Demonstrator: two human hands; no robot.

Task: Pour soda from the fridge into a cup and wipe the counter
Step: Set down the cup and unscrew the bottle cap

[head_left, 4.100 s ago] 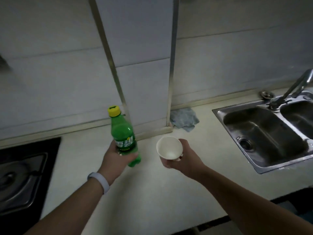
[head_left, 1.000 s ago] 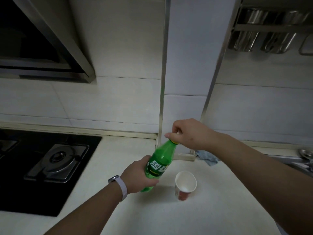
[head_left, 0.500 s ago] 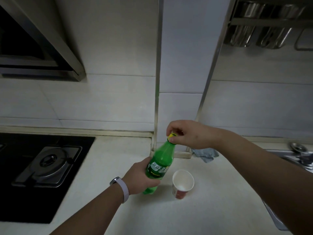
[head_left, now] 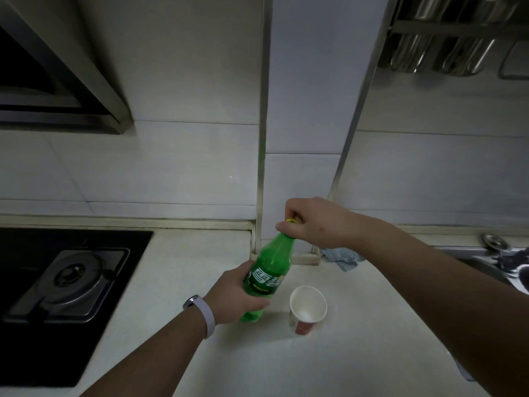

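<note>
A green soda bottle [head_left: 272, 267] with a yellow cap [head_left: 291, 221] stands tilted on the pale counter [head_left: 257, 362]. My left hand [head_left: 237, 296] grips its lower body around the label. My right hand [head_left: 315, 222] is closed over the cap, which mostly hides under the fingers. A white paper cup [head_left: 307, 309] with a red outside stands upright and empty just right of the bottle, touching neither hand. A crumpled blue-grey cloth [head_left: 343, 258] lies by the wall behind my right forearm.
A black gas hob [head_left: 68, 282] fills the left of the counter, under a range hood [head_left: 57, 90]. A steel sink with a tap [head_left: 503, 259] is at the right edge. Utensils hang on a rack [head_left: 446, 38] at the upper right.
Four seconds ago my right hand held the cup; it now stands on the counter and that hand grips the cap. Over the last second the hands barely moved; the view shifted slightly.
</note>
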